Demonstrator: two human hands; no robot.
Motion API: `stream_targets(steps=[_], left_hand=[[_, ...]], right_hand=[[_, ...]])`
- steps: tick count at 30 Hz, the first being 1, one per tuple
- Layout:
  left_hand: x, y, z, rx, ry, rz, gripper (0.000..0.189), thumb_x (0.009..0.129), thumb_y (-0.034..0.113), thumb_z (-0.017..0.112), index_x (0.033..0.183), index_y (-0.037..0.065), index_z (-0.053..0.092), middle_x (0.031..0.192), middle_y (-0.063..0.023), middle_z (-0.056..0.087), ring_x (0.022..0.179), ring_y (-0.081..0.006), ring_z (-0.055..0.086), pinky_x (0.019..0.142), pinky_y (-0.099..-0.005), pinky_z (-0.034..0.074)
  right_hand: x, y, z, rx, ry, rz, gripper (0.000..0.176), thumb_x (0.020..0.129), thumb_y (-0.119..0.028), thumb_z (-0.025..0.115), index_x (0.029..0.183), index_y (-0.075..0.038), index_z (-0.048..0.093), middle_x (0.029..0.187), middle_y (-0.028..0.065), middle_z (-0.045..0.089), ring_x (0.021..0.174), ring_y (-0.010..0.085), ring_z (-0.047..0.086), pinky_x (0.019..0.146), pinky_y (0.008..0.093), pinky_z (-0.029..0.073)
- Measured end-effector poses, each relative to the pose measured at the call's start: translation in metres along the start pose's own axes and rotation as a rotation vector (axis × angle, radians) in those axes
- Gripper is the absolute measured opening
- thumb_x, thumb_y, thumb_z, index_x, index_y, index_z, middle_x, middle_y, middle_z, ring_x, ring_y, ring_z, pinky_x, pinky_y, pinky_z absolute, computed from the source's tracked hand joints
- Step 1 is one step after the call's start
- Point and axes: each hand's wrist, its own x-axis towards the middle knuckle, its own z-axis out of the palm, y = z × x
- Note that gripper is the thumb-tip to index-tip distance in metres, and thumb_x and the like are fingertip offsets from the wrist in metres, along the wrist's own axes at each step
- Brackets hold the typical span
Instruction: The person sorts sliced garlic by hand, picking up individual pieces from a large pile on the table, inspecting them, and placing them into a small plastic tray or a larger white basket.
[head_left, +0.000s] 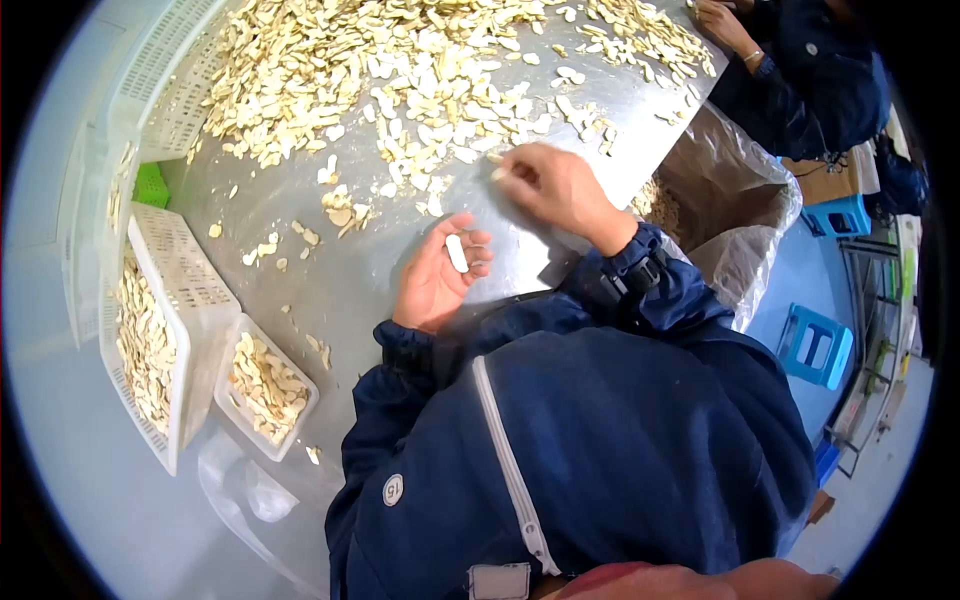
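My left hand is palm up with its fingers half curled, and a smooth white slice rests across them. To its right, my right hand is blurred by motion just over the metal table. Its fingers are curled together. A pale bit shows by the fingertips, too smeared to make out. Beyond both hands spreads a large pile of pale, dried-looking slices, with looser slices nearest my right hand.
At left stand a white perforated crate and a small white tub, both with slices. A plastic-lined bin is right of the table. A co-worker's hand is at the far right. Blue stools stand on the floor.
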Motion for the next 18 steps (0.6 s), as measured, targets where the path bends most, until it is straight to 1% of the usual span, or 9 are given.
stream_targets(steps=[1,2,4,6,8,10,12,14,18], left_hand=[[0.0,0.001,0.007,-0.018,0.004,0.013,0.047,0.115,0.035,0.038,0.148,0.002,0.045,0.129,-0.0188,0.065,0.11,-0.0278,0.068,0.09,-0.0376,0.058],[-0.001,0.002,0.015,-0.036,0.009,0.024,0.048,0.115,0.037,0.037,0.149,0.003,0.044,0.13,-0.0197,0.064,0.111,-0.0285,0.068,0.089,-0.0375,0.058],[-0.001,0.001,0.017,-0.05,0.005,0.032,0.049,0.116,0.038,0.036,0.149,0.004,0.044,0.131,-0.0201,0.064,0.111,-0.0288,0.067,0.085,-0.0366,0.059],[-0.001,0.001,0.003,-0.041,-0.013,0.029,0.047,0.116,0.039,0.035,0.146,0.006,0.047,0.129,-0.0192,0.063,0.108,-0.0278,0.067,0.08,-0.0349,0.058],[-0.001,-0.001,-0.014,-0.114,-0.041,-0.003,0.041,0.116,0.037,0.036,0.139,0.006,0.051,0.121,-0.0161,0.063,0.1,-0.0247,0.064,0.073,-0.0331,0.056],[-0.003,-0.002,-0.017,-0.126,-0.019,-0.02,0.037,0.116,0.035,0.036,0.132,0.007,0.053,0.113,-0.013,0.06,0.092,-0.0218,0.061,0.068,-0.0315,0.053],[-0.006,0.002,-0.006,-0.079,0.055,-0.024,0.032,0.116,0.033,0.037,0.125,0.008,0.055,0.106,-0.0098,0.057,0.085,-0.0189,0.057,0.064,-0.0301,0.049],[-0.005,0.002,-0.002,-0.064,0.029,-0.013,0.031,0.116,0.033,0.038,0.122,0.008,0.055,0.104,-0.0088,0.056,0.084,-0.0175,0.055,0.065,-0.0294,0.048],[-0.003,0.001,0.001,-0.063,0.002,-0.013,0.029,0.116,0.032,0.04,0.122,0.008,0.054,0.104,-0.008,0.055,0.083,-0.0159,0.053,0.069,-0.0292,0.046]], right_hand=[[-0.002,-0.018,-0.002,0.217,-0.105,0.014,0.024,0.095,-0.031,0.072,0.099,-0.008,0.074,0.082,0.0108,0.071,0.076,0.0325,0.071,0.069,0.041,0.055],[0.001,-0.034,-0.011,0.275,-0.287,0.035,0.027,0.095,-0.032,0.072,0.109,-0.009,0.073,0.095,0.0129,0.073,0.088,0.0329,0.072,0.076,0.0408,0.057],[0.008,-0.024,0.004,0.1,-0.12,-0.253,0.033,0.096,-0.033,0.071,0.122,-0.013,0.07,0.116,0.0144,0.071,0.107,0.0319,0.07,0.089,0.0422,0.056],[0.031,0.002,0.015,-0.19,0.027,-0.376,0.039,0.098,-0.036,0.068,0.131,-0.016,0.067,0.137,0.0126,0.064,0.127,0.0307,0.061,0.106,0.0442,0.049],[0.045,0.027,0.019,-0.538,0.125,-0.4,0.036,0.1,-0.038,0.064,0.132,-0.022,0.068,0.144,0.0044,0.062,0.141,0.0296,0.05,0.12,0.051,0.036],[0.047,0.05,0.015,-0.555,0.153,-0.34,0.033,0.101,-0.036,0.063,0.13,-0.023,0.069,0.143,0.0035,0.062,0.141,0.0284,0.051,0.12,0.0532,0.036],[0.038,0.065,-0.001,-0.593,0.154,-0.288,0.031,0.101,-0.035,0.063,0.128,-0.022,0.069,0.143,0.0037,0.063,0.14,0.0266,0.052,0.12,0.0524,0.036],[0.024,0.082,-0.023,-0.511,0.162,-0.258,0.03,0.1,-0.03,0.067,0.127,-0.019,0.07,0.143,0.0048,0.062,0.138,0.0269,0.053,0.118,0.0505,0.038],[-0.003,0.112,-0.075,-0.436,0.341,-0.114,0.023,0.097,-0.022,0.07,0.118,-0.014,0.075,0.124,0.0117,0.072,0.115,0.0346,0.066,0.1,0.0452,0.052]])
